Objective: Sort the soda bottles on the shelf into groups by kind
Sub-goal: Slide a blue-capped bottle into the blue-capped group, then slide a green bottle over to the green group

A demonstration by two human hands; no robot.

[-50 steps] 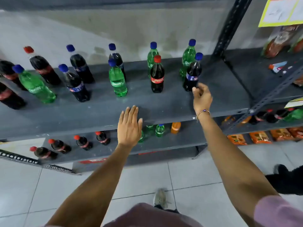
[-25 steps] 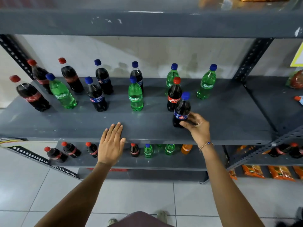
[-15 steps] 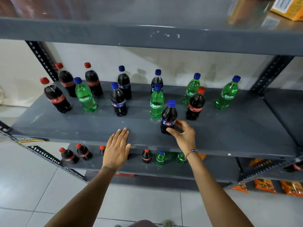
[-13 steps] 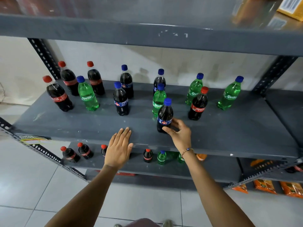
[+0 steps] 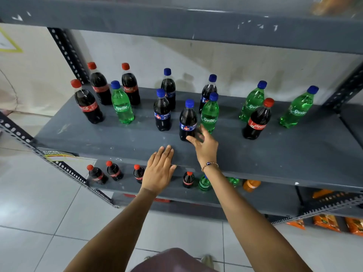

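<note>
On the grey shelf (image 5: 275,154) stand three kinds of bottle. Red-capped Coca-Cola bottles (image 5: 87,107) cluster at the left, and another one (image 5: 257,120) stands to the right. Green Sprite bottles (image 5: 121,107) (image 5: 209,114) (image 5: 253,103) (image 5: 296,108) are scattered along the shelf. Dark blue-capped bottles (image 5: 162,112) (image 5: 168,89) (image 5: 208,91) occupy the middle. One more blue-capped bottle (image 5: 187,120) stands upright near the front. My right hand (image 5: 204,148) is at its base, fingers spread and blurred, fingertips touching it. My left hand (image 5: 160,169) lies flat on the shelf's front edge.
The lower shelf (image 5: 265,199) carries small cola bottles (image 5: 96,174), green bottles and an orange one (image 5: 251,185). Snack packs (image 5: 326,222) lie at the bottom right. An upper shelf (image 5: 176,20) overhangs, and a perforated upright (image 5: 66,54) stands at the back left. Tiled floor lies below.
My right hand slid the blue-capped bottle leftward along the shelf, from right of the lone Coca-Cola to in front of the middle Sprite, and its fingers have loosened. My left hand stayed put.
</note>
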